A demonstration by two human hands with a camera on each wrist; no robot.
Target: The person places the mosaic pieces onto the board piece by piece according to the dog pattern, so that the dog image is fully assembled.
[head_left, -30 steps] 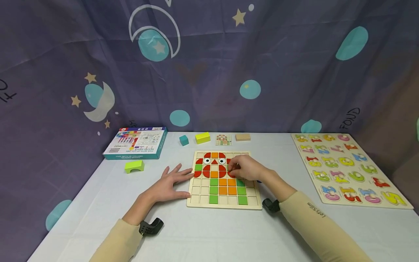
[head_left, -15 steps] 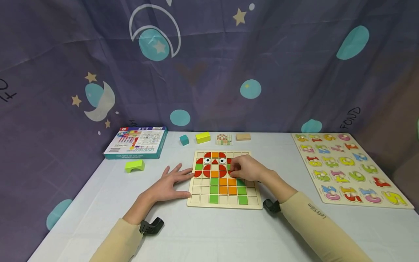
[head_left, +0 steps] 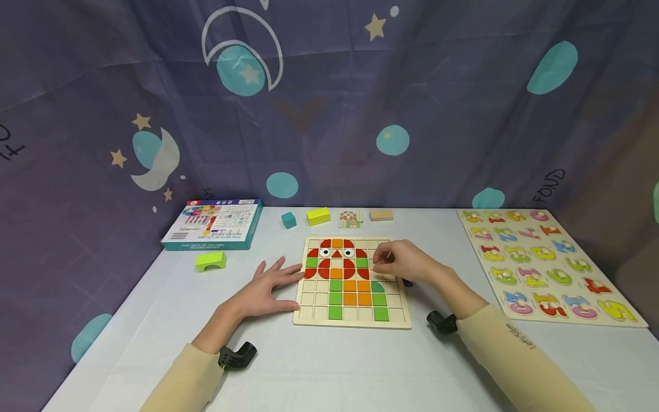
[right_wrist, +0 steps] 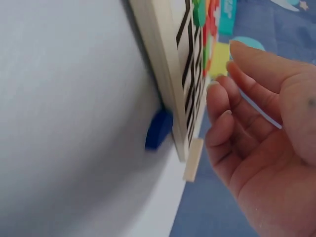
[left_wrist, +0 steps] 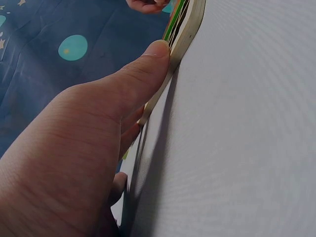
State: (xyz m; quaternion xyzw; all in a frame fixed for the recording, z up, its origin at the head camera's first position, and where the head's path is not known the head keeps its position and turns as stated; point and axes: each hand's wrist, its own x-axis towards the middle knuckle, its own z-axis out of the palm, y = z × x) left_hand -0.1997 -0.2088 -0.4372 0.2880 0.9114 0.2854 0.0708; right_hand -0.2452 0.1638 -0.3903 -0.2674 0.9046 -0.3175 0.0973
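Observation:
A wooden grid board (head_left: pixel 306 312) lies on the table, with red, orange and green tiles and two eye tiles laid in an owl-like figure. My left hand (head_left: pixel 265 293) rests at its left edge, fingers spread; in the left wrist view the thumb (left_wrist: pixel 148 57) touches the board's side. Over the board's right part hovers my right hand (head_left: pixel 409 260), fingers loosely bent. The right wrist view shows nothing between its thumb and fingers. Left of it are a green square tile (head_left: pixel 362 263) and a red quarter-round tile (head_left: pixel 362 274). A dark blue piece (right_wrist: pixel 159 131) lies against the board's right side.
Behind the board are a teal cube (head_left: pixel 289 220), a yellow block (head_left: pixel 318 216), a small pattern card (head_left: pixel 351 220) and a plain wood block (head_left: pixel 381 216). A box (head_left: pixel 216 226) and green arch block (head_left: pixel 210 261) stand left; a number puzzle (head_left: pixel 553 269) lies right.
My right hand has lifted off the red quarter-round tile and moved right, uncovering it and the green square above. The left hand has stayed in place.

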